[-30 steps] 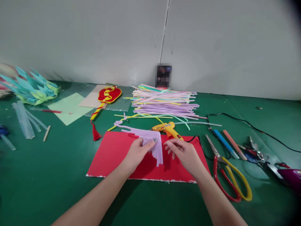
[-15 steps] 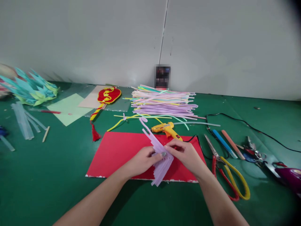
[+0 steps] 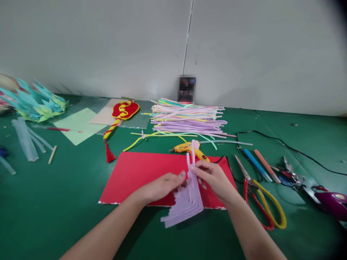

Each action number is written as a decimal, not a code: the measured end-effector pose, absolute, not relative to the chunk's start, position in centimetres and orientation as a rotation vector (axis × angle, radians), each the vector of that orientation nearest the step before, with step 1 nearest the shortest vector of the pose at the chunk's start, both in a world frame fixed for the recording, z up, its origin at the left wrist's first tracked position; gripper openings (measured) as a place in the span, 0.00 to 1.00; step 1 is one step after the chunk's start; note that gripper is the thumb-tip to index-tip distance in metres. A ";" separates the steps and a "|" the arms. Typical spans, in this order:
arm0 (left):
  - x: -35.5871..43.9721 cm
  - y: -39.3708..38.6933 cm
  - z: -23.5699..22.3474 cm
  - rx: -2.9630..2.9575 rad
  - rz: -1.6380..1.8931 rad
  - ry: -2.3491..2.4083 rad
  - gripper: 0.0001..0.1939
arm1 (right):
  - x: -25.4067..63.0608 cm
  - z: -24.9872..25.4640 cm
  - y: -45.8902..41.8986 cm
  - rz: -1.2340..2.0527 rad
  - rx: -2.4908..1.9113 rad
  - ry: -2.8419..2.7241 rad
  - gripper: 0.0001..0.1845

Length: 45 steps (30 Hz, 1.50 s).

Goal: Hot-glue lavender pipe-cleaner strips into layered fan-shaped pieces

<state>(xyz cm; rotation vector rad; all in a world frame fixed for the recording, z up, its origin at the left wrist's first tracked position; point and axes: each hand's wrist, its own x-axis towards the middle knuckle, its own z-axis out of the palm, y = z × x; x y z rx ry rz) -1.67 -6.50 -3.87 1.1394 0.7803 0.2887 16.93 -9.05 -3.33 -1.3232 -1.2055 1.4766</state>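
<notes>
A folded piece made of lilac pipe cleaners (image 3: 191, 198) lined up side by side in nested bends hangs over the near edge of the red board (image 3: 141, 177). Two of its strands stick up, one curled at the tip. My right hand (image 3: 213, 177) pinches it by the upper part between thumb and fingers. My left hand (image 3: 165, 186) is at its left edge, thumb raised off the piece; the fingertips are partly hidden there. Just behind lies a yellow hot glue gun (image 3: 184, 147), partly covered by the upright strands.
Loose pipe cleaners (image 3: 187, 119) are heaped at the back. Scissors (image 3: 252, 184) with red and yellow handles, glitter sticks (image 3: 257, 164) and a purple tool (image 3: 330, 202) lie right. A red and yellow fan-shaped ornament (image 3: 125, 110), glue sticks (image 3: 25, 141) and turquoise folded paper (image 3: 38, 101) are left.
The lilac piece has turned more upright, its lower end swinging left and towards me. My left thumb has come off it, while my right hand has kept its grip near the top.
</notes>
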 end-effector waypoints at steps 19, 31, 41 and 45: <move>-1.7 -4.0 -6.5 0.726 0.959 0.931 0.13 | 19.2 -6.0 -7.3 0.485 -1.646 -1.208 0.18; -1.8 -3.3 -6.7 0.785 0.999 0.903 0.11 | 19.2 -8.0 -6.9 -0.151 -1.924 -1.860 0.11; -1.8 -3.2 -7.2 0.767 1.086 0.896 0.15 | 25.0 -6.2 -6.2 -0.394 -2.063 -1.590 0.17; -1.7 -2.9 -7.6 0.804 1.073 0.903 0.15 | 29.9 -7.1 -5.3 -0.434 -2.232 -1.626 0.21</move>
